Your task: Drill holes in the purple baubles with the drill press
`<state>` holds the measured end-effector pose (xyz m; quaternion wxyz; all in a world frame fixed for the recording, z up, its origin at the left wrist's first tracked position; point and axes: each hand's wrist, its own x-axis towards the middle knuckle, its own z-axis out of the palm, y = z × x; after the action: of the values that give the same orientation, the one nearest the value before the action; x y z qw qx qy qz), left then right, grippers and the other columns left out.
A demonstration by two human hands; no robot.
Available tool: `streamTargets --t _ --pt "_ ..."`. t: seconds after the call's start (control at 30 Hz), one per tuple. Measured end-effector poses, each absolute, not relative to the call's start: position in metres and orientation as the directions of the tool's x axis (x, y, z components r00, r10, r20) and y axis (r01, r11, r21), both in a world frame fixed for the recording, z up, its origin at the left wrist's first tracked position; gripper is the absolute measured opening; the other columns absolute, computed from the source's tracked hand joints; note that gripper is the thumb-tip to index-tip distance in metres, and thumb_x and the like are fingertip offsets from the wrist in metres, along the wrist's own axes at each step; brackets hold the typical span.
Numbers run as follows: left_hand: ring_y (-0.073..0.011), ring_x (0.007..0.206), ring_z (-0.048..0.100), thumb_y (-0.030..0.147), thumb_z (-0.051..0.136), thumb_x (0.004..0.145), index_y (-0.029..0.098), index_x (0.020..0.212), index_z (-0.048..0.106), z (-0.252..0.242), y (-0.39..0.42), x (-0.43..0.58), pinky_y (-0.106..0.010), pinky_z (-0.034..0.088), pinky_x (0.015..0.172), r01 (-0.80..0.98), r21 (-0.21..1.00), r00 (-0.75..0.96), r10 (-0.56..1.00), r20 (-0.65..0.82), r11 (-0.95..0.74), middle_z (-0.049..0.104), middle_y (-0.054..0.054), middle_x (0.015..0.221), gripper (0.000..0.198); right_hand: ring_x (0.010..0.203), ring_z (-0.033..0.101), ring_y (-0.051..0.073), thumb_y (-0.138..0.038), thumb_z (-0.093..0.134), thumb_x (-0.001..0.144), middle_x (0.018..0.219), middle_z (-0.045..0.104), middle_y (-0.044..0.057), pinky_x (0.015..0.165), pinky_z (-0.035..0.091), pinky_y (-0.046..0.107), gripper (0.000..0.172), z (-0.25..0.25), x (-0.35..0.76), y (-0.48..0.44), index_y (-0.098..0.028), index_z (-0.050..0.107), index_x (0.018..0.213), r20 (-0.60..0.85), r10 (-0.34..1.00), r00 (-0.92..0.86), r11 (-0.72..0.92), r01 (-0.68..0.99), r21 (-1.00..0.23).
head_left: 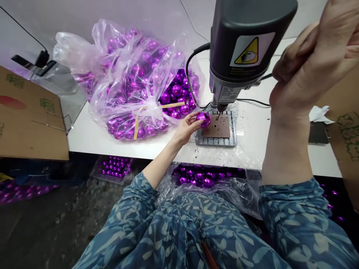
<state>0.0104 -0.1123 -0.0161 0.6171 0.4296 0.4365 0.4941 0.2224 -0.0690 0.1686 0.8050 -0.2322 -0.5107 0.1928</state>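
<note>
Between the thumb and fingers of my left hand (185,130) is a shiny purple faceted ball (204,119). It is at the left edge of a brown square board (220,127), below the chuck (222,107) of a black drill press (249,41). The board lies on a grey ridged metal base (215,142) sprinkled with dark shavings. Raised at the upper right, my right hand (316,63) has its fingers curled round the end of the drill press lever (266,76); its grip is partly hidden by the hand itself.
A large clear plastic bag (117,82) of purple balls, tied with yellow strips, fills the white table's left side. Cardboard boxes (30,116) flank the table. More balls (206,181) lie in plastic below its front edge. A dark phone-like slab (318,133) and white tissue (320,114) are at right.
</note>
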Motion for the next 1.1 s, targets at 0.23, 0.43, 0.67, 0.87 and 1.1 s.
streamTargets --t 0.23,0.43,0.67,0.87,1.1 --pt "-0.0246 0.112 0.078 0.036 0.092 0.088 0.021 0.138 0.067 -0.069 -0.080 0.041 -0.047 0.065 0.103 0.051 0.990 0.139 0.983 0.122 -0.130 0.082 -0.012 0.124 0.058 0.037 0.022 -0.002 -0.085 0.053 0.077 0.051 0.003 -0.006 0.046 0.026 0.018 0.082 0.161 0.221 -0.064 -0.017 0.007 0.070 0.803 0.406 0.436 0.869 0.087 -0.486" --pt "-0.0229 0.107 0.076 0.033 0.093 0.084 0.022 0.135 0.070 -0.072 -0.078 0.050 -0.041 0.065 0.094 0.137 0.972 0.157 0.973 0.171 -0.193 0.080 -0.010 0.126 0.057 0.035 0.024 0.002 -0.082 0.062 0.077 0.047 0.009 -0.007 0.041 0.014 0.023 0.080 0.158 0.222 -0.063 -0.019 0.013 0.066 0.808 0.395 0.437 0.897 0.004 -0.441" --pt "-0.0269 0.120 0.072 0.032 0.093 0.084 0.022 0.131 0.068 -0.064 -0.093 0.055 -0.045 0.061 0.104 0.290 0.917 0.134 0.960 0.245 -0.274 0.075 -0.012 0.131 0.054 0.035 0.023 0.000 -0.081 0.058 0.079 0.048 0.008 -0.007 0.044 0.012 0.023 0.079 0.162 0.218 -0.068 -0.018 0.012 0.066 0.805 0.391 0.446 0.892 0.032 -0.450" --pt "-0.0276 0.123 0.073 0.037 0.092 0.090 0.024 0.129 0.064 -0.070 -0.099 0.063 -0.052 0.061 0.110 0.258 0.911 0.143 0.945 0.295 -0.323 0.075 -0.011 0.131 0.050 0.035 0.024 0.003 -0.085 0.065 0.075 0.049 0.004 -0.006 0.040 0.010 0.027 0.086 0.159 0.220 -0.067 -0.019 0.009 0.067 0.794 0.408 0.451 0.894 -0.020 -0.447" --pt "-0.0285 0.130 0.074 0.037 0.092 0.088 0.024 0.132 0.060 -0.080 -0.097 0.067 -0.052 0.060 0.115 0.152 0.934 0.190 0.937 0.294 -0.324 0.073 -0.013 0.138 0.056 0.035 0.024 0.001 -0.077 0.066 0.080 0.048 0.004 -0.006 0.041 0.011 0.023 0.085 0.156 0.220 -0.070 -0.018 0.007 0.067 0.797 0.413 0.441 0.898 -0.051 -0.437"
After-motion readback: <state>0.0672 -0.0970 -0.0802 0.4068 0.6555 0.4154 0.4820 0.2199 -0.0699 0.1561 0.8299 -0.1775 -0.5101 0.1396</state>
